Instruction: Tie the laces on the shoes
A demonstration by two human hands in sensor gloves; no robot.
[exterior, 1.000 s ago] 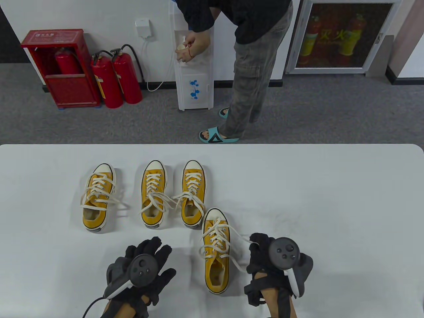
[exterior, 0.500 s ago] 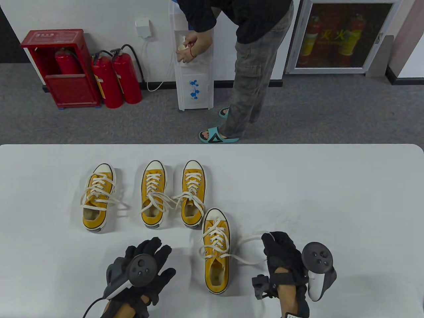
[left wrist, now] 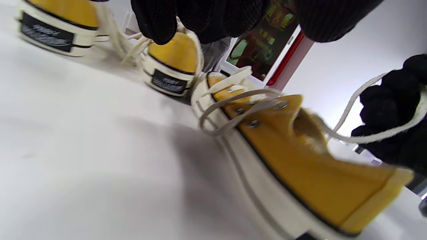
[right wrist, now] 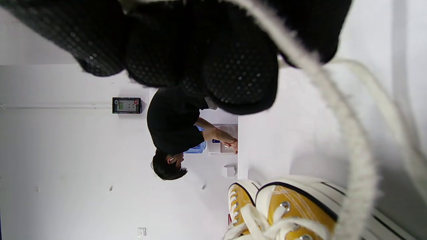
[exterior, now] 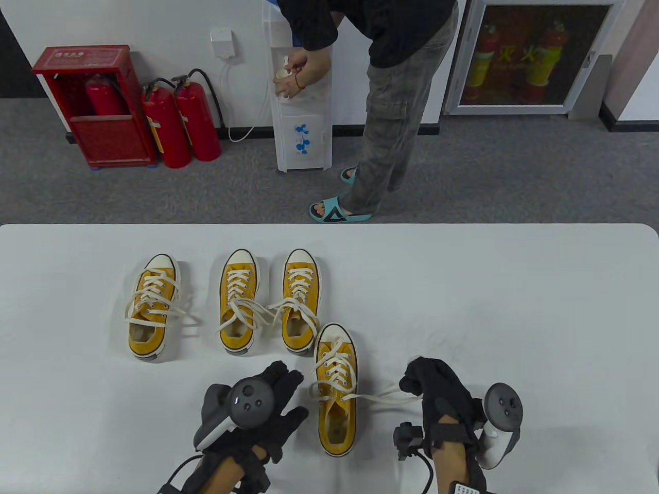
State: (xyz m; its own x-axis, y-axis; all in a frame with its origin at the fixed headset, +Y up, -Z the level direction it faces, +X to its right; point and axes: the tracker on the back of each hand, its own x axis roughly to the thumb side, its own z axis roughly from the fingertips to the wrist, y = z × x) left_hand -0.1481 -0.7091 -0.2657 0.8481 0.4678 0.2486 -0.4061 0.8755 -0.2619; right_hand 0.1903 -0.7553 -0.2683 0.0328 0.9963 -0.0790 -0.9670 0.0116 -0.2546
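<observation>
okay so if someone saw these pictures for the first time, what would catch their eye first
Four bright yellow canvas sneakers with cream laces, three in a row across the white table and a fourth sneaker nearer. The black-gloved right hand pulls that shoe's cream lace sideways; the black-gloved left hand hovers beside it.

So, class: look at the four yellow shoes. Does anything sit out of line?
Yes. Three shoes stand in a row, but the fourth shoe sits nearer, out of line, its lace pulled sideways by the right hand.

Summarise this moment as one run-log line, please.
right hand: pinches lace | left hand: open beside near shoe | knot: not yet tied
</observation>
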